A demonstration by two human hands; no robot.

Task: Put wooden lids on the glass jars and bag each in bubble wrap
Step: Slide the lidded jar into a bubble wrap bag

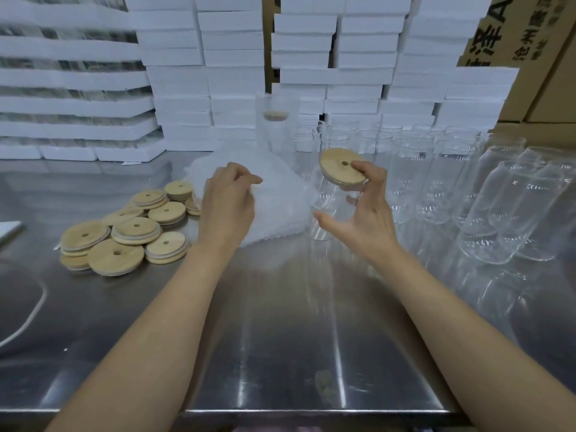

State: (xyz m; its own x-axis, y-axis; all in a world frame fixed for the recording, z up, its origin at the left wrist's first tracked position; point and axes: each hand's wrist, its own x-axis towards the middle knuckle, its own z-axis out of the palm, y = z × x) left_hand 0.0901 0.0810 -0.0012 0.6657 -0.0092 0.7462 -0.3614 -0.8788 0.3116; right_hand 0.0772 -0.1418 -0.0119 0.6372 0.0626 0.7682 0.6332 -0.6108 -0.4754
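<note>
The right hand [364,219] pinches the lid [338,166] on the jar [327,213], and the left hand [227,204] pinches the bubble wrap [280,213] just beside it on the left.

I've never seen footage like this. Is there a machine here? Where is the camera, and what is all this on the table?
There is no machine: these are a person's two bare hands, filmed by one camera worn on the person's head, looking forward and down. The surface is a steel table. At the left lies a heap of loose wooden lids, each with a small hole. In the middle is a pile of bubble wrap, and at the right are many empty jars, some upright, some lying down. White boxes are stacked behind. The right hand holds a glass jar with a lid at its mouth. The left hand rests, fingers curled, on the bubble wrap. Whether it pinches a piece, I cannot tell.
</note>
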